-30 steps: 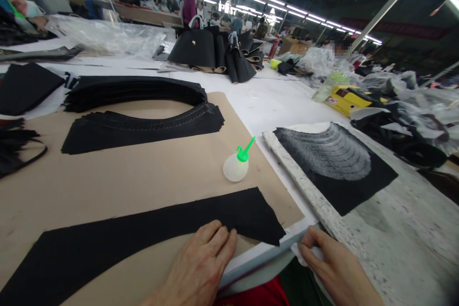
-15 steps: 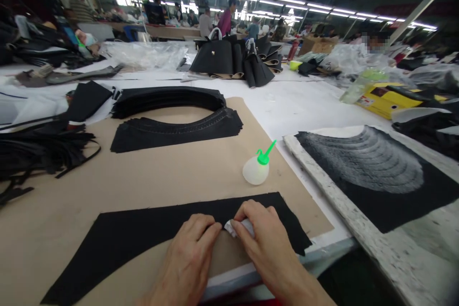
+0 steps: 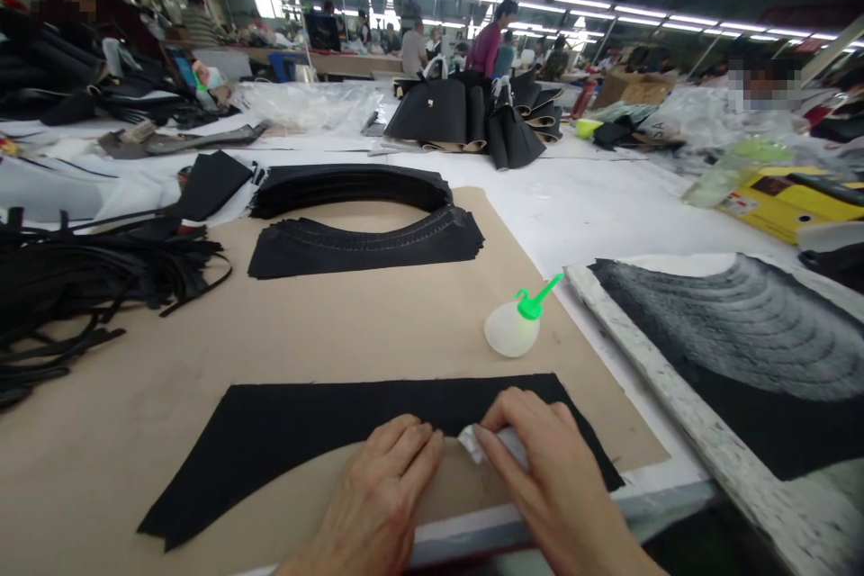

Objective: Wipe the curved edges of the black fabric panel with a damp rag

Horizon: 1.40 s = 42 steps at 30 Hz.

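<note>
A black fabric piece (image 3: 324, 418) with a curved near edge lies on the tan board in front of me. My left hand (image 3: 384, 490) has its fingers pressed together at the middle of that edge, with the fingertips on the fabric. In my right hand (image 3: 550, 454) a crumpled white cloth (image 3: 472, 444) is pinched between thumb and fingers, close against the same edge; part of it is hidden by the hand. Beyond the right hand stands a squat, pale squeeze bottle (image 3: 511, 330) with a green spout, tilted to the right.
Stacks of curved black pieces (image 3: 364, 247) lie farther back on the tan board (image 3: 337, 324). Black strips (image 3: 114, 270) pile up at left. A white-dusted black piece (image 3: 729, 324) rests on a pale slab at right. Black bag parts (image 3: 432, 112) and a yellow box (image 3: 783, 202) stand behind.
The whole scene has shifted rightward in view as my head turned left. Both hands stay at the curved edge, and the white cloth is still pinched in my right hand.
</note>
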Motion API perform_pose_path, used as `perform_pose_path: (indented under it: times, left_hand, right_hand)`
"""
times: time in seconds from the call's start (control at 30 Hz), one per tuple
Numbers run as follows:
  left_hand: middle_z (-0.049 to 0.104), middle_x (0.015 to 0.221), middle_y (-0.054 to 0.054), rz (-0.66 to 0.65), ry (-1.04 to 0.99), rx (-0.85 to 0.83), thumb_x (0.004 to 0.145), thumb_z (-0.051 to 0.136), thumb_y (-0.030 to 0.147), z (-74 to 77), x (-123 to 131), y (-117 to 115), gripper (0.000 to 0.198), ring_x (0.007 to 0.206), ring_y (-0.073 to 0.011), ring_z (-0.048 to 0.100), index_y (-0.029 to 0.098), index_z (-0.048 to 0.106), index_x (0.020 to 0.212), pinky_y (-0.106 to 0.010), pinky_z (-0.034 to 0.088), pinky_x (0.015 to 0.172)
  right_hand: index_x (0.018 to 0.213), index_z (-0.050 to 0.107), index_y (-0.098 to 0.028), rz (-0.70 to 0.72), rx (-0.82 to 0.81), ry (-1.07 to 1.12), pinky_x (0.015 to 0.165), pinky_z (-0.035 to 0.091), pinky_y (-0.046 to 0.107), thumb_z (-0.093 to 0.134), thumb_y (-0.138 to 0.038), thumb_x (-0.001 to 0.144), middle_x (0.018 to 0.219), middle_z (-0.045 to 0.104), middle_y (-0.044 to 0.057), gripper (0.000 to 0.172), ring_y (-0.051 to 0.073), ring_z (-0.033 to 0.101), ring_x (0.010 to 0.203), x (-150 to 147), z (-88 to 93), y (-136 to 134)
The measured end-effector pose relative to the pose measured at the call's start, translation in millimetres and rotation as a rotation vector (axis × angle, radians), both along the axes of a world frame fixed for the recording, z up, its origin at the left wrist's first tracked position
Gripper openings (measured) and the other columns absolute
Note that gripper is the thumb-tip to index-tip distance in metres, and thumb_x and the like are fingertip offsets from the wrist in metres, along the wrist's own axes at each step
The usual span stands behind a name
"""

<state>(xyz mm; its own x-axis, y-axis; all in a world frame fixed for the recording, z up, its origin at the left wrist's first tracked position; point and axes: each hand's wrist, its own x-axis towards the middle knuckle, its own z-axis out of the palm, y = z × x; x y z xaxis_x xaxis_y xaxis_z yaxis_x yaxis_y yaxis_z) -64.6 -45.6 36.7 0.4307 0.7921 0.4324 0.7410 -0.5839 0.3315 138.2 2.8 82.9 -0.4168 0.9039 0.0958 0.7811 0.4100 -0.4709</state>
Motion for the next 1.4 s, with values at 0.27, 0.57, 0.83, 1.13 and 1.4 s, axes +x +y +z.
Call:
perform_pose_path:
  times: [0.27, 0.57, 0.83, 1.13, 1.4]
  left_hand:
    - [0.060, 0.113, -0.015, 0.052, -0.099, 0.012, 0.082, 0.036, 0.002, -10.3, -3.3, -2.3, 0.039, 0.102, -0.0232, 0.059, 0.010, 0.057, 0.114, -0.035, 0.056, 0.086]
    - [0.062, 0.105, -0.012, 0.046, -0.062, -0.040, 0.082, 0.039, 0.003, 3.4, -6.5, -0.7, 0.038, 0.097, -0.0247, 0.058, 0.013, 0.058, 0.113, -0.040, 0.056, 0.082]
    - [0.062, 0.099, -0.012, 0.011, -0.114, -0.035, 0.079, 0.038, 0.000, -1.0, -10.3, -1.4, 0.038, 0.095, -0.0243, 0.056, 0.011, 0.059, 0.108, -0.039, 0.056, 0.080]
    - [0.062, 0.098, -0.012, 0.006, -0.109, -0.074, 0.081, 0.039, 0.002, -3.4, -8.6, -2.5, 0.038, 0.095, -0.0255, 0.056, 0.010, 0.057, 0.114, -0.041, 0.057, 0.079]
    - [0.062, 0.097, -0.012, 0.008, -0.111, -0.048, 0.077, 0.039, 0.001, -5.9, -10.9, -2.4, 0.039, 0.097, -0.0256, 0.056, 0.009, 0.059, 0.110, -0.040, 0.056, 0.084]
  right_hand:
    - [0.079, 0.052, -0.023, -0.004, 0.040, -0.097, 0.071, 0.025, 0.034, 0.052, -0.019, 0.092, 0.078, 0.059, -0.002, 0.014, 0.020, 0.052, 0.076, 6.9, -30.7, 1.4]
    - [0.080, 0.051, -0.024, 0.091, 0.103, -0.050, 0.069, 0.025, 0.033, 0.049, -0.021, 0.094, 0.080, 0.060, -0.002, 0.015, 0.020, 0.053, 0.077, -24.8, -15.8, 4.1]
    - [0.076, 0.047, -0.024, -0.004, 0.225, -0.161, 0.067, 0.024, 0.034, 0.046, -0.024, 0.094, 0.072, 0.056, -0.001, 0.018, 0.021, 0.051, 0.070, 12.0, -32.4, 2.4]
    - [0.078, 0.048, -0.024, 0.080, 0.151, -0.066, 0.068, 0.026, 0.033, 0.045, -0.017, 0.093, 0.076, 0.058, -0.001, 0.017, 0.020, 0.053, 0.073, -45.6, -28.3, 3.6]
    - [0.075, 0.047, -0.024, 0.007, 0.260, -0.172, 0.067, 0.026, 0.032, 0.048, -0.024, 0.093, 0.070, 0.055, -0.003, 0.017, 0.019, 0.052, 0.068, 20.5, -28.4, 5.0]
